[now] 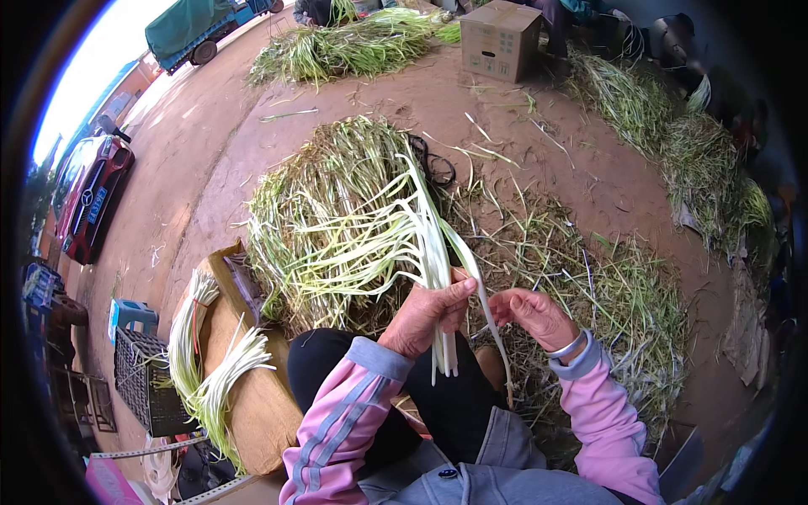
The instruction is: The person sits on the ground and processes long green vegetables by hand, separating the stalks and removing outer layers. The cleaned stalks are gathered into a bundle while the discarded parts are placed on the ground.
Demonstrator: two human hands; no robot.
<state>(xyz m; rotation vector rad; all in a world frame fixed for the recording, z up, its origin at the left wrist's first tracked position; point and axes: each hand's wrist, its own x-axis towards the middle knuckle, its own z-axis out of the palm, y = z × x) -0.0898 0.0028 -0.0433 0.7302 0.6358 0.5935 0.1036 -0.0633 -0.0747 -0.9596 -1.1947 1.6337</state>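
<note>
A bunch of white-stemmed allium greens (431,246) is gripped in my left hand (429,312), leaves fanning up and to the left, cut-looking stem ends pointing down. One longer stalk (494,331) hangs apart from the bunch, its darker root end low near my knee. Just right of that stalk is my right hand (533,315), fingers loosely curled with thumb apart; whether the fingertips touch it is unclear. Beyond my hands lies a large heap of untrimmed greens (328,189). On a tan padded block (259,404) to my left rest a tied bundle (189,328) and another pale bundle (233,372).
Leafy trimmings (606,303) cover the ground at right. A black strap (435,161) lies by the heap. A black plastic crate (142,379) and a blue stool (132,315) stand left. Farther off are a cardboard box (499,41), more heaps (353,47), people, a red car (91,196) and a truck (189,31).
</note>
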